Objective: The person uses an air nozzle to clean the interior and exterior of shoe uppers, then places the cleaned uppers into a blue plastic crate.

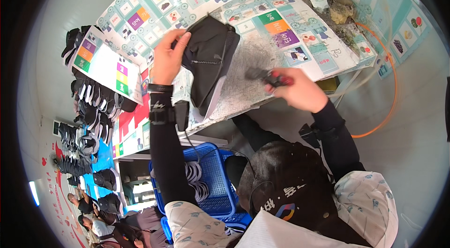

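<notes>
A black fabric shoe (204, 72) with a pale sole edge stands tilted over the near edge of the worktable. A short cord or seam line crosses its side. My left hand (169, 55) pinches the shoe's upper left edge between thumb and fingers. To the right of the shoe, my right hand (300, 89) is closed round a hand tool (271, 78) with a red grip and a dark end. The tool is smeared by motion, so its exact kind is unclear. It is held over the scuffed grey tabletop, apart from the shoe.
Printed sheets cover the worktable (246, 67). A stained pot (341, 9) stands at the far right, near an orange hose (393, 83). A blue basket (213, 173) with striped pale pieces sits below the table. Rows of black shoes (93, 102) and other people are at the left.
</notes>
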Motion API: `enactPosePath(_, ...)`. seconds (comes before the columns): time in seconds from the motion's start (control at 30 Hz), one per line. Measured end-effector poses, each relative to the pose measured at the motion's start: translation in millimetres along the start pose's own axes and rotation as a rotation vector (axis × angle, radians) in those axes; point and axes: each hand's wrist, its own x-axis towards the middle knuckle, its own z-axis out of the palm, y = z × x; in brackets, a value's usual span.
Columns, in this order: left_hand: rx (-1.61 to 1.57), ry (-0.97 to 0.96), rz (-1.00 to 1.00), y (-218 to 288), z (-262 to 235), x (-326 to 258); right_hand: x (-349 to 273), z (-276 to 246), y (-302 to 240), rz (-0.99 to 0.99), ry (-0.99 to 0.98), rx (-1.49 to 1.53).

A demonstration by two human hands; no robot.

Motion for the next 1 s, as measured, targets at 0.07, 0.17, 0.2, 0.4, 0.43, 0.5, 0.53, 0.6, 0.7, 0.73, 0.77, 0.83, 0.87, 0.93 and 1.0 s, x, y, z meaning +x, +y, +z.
enactPosePath(0.07, 0.179, -0.06, 0.286, 32.1, -22.0, 13.9, -4.9, -19.5, 14.7, -0.086, 0.23, -0.028)
enactPosePath(0.17, 0.306, -0.37, 0.474, 24.2, -11.2, 14.0, -12.6, -45.4, 11.7, -0.001, 0.329, 0.079)
enactPosePath(0.2, 0.26, -0.427, 0.371, 10.5, -0.7, -0.4, -14.5, -44.4, 8.3, 0.013, 0.35, 0.148)
enactPosePath(0.4, 0.577, 0.175, -0.016, -8.8, 56.1, -44.9, -10.9, -31.0, 4.7, -0.018, 0.278, 0.06)
enactPosePath(0.43, 0.793, 0.226, -0.21, -9.8, 66.1, -46.8, -11.9, -33.6, 6.3, 0.012, 0.281, 0.031)
enactPosePath(0.5, 0.707, -0.039, -0.507, 15.6, 60.4, -32.3, -17.6, -46.0, 9.2, -0.01, 0.275, 0.069)
enactPosePath(0.53, 0.77, -0.065, -0.428, 12.9, 39.1, -33.4, -19.9, -46.6, 8.2, -0.062, 0.281, 0.062)
enactPosePath(0.6, 0.796, -0.053, -0.311, 16.1, 7.2, -29.6, -25.7, -57.1, 6.2, -0.095, 0.299, -0.037)
enactPosePath(0.7, 0.879, -0.002, -0.032, 63.5, -39.7, -10.2, -37.5, -60.0, -6.3, -0.136, 0.288, -0.029)
enactPosePath(0.73, 0.902, -0.028, 0.168, 59.8, -44.4, -7.3, -34.6, -55.0, -14.6, -0.123, 0.263, -0.029)
enactPosePath(0.77, 0.912, -0.05, 0.371, 49.7, -41.5, 5.5, -28.9, -48.6, -16.1, -0.129, 0.236, -0.045)
enactPosePath(0.83, 0.991, -0.253, 0.399, 36.6, 4.0, 23.5, -17.0, -38.5, -10.6, -0.24, 0.198, -0.126)
enactPosePath(0.87, 0.961, -0.354, 0.364, 29.1, 27.1, 28.0, -13.0, -31.0, -19.1, -0.272, 0.155, -0.182)
enactPosePath(0.93, 0.865, -0.413, 0.32, 12.4, 64.1, 35.0, -1.5, -20.0, -26.8, -0.282, 0.122, -0.301)
enactPosePath(1.0, 0.829, -0.399, 0.301, 4.1, 75.0, 48.1, 8.0, -10.7, -33.6, -0.288, 0.106, -0.379)
